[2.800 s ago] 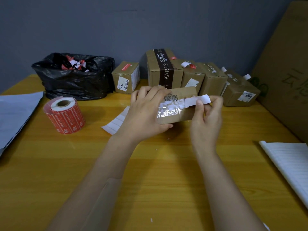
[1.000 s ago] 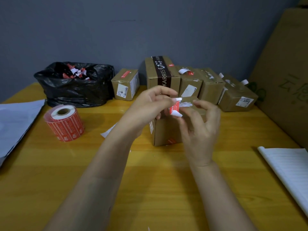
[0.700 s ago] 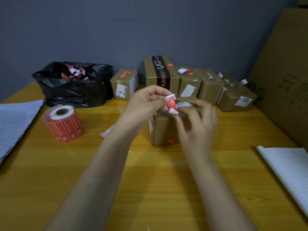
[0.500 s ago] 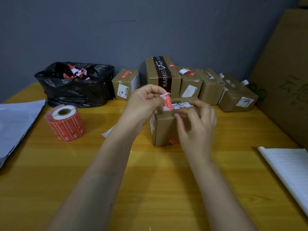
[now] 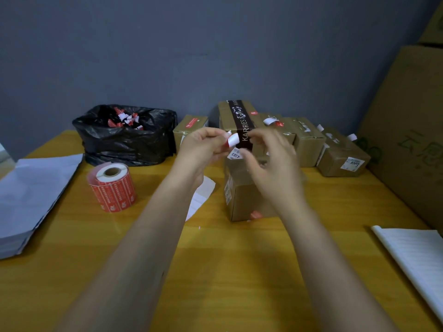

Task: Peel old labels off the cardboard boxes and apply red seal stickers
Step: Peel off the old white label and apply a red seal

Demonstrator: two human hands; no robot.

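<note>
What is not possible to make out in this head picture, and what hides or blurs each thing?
All in the head view:
1. Right hand: motion blur; whether it holds anything is unclear.
2. Top of the near box: covered by the right hand and the left hand, which pinches a peeled sticker.
3. Print on the sticker roll: too small.
4. White sheets: cut off by the right edge.

— How many cardboard boxes stand on your bench?
— You have six, plus two big cartons.
— And the rest?
— One sticker roll, one black bag, one peeled label, two piles of pale sheets.
</note>
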